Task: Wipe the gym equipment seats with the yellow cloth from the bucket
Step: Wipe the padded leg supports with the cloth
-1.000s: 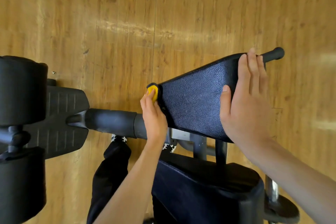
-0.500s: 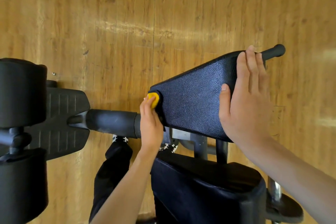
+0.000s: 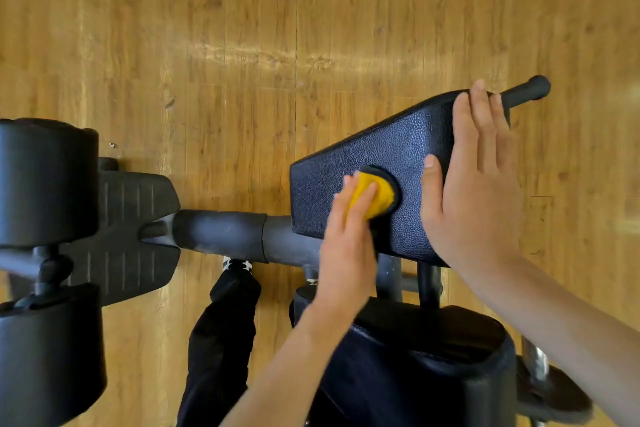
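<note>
Seat pad point(image 3: 349, 163): black, tilted. Right hand point(image 3: 474, 194): flat, fingers straight, bracing pad, 3 o'clock of yellow cloth point(image 3: 379, 196). Left hand point(image 3: 346, 243): straight fingers press yellow cloth mid-pad. Advice: overlapping strokes toward 9 o'clock edge; keep brace firm.

a glossy wood-plank floor point(image 3: 381, 10) carries a black gym machine point(image 3: 221, 230) with a ribbed footplate point(image 3: 131, 236) at its left. a small pale speck point(image 3: 111, 145) lies on the planks just beyond the footplate. a person's foot point(image 3: 237, 265), patterned black and white, stands beside the machine's tube.
</note>
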Available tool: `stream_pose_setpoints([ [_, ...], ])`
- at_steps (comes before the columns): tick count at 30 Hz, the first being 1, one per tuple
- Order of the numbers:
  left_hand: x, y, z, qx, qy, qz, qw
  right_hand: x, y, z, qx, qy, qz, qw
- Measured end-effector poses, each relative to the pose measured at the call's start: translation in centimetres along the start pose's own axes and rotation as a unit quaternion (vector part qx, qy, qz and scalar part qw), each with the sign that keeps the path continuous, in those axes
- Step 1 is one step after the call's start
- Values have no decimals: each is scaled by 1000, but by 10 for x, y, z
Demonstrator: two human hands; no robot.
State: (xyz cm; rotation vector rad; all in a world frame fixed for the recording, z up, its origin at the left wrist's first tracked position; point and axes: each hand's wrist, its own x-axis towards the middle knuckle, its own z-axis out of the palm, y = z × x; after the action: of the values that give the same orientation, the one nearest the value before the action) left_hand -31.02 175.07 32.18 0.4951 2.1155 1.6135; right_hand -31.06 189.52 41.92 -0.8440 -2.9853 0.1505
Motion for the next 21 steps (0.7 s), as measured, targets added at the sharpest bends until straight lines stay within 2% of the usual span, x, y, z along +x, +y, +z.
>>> stream_pose_setpoints([
  [1, 3, -20, -6, 21, 15, -24, 999, 0, 0, -1, 3, -2, 1, 1000],
  [5, 15, -94, -32, 34, 93, -211, 973, -1, -1, -2, 11, -5, 3, 1000],
  [8, 28, -103, -32, 24, 125, -253, 959, 0, 0, -2, 8, -3, 5, 1000],
  [11, 27, -57, -14, 34, 127, -164, 978, 0, -1, -1, 2, -6, 5, 1000],
  [16, 30, 27, 13, -5, 34, -28, 999, 0, 0, -2, 3, -5, 4, 1000],
  [19, 42, 15, 0, 57, -22, 72, 996, 0, 0, -1, 6, -1, 6, 1000],
  [21, 45, -8, -10, 80, -24, 86, 993, 1, 0, -1, 11, 0, 6, 1000],
])
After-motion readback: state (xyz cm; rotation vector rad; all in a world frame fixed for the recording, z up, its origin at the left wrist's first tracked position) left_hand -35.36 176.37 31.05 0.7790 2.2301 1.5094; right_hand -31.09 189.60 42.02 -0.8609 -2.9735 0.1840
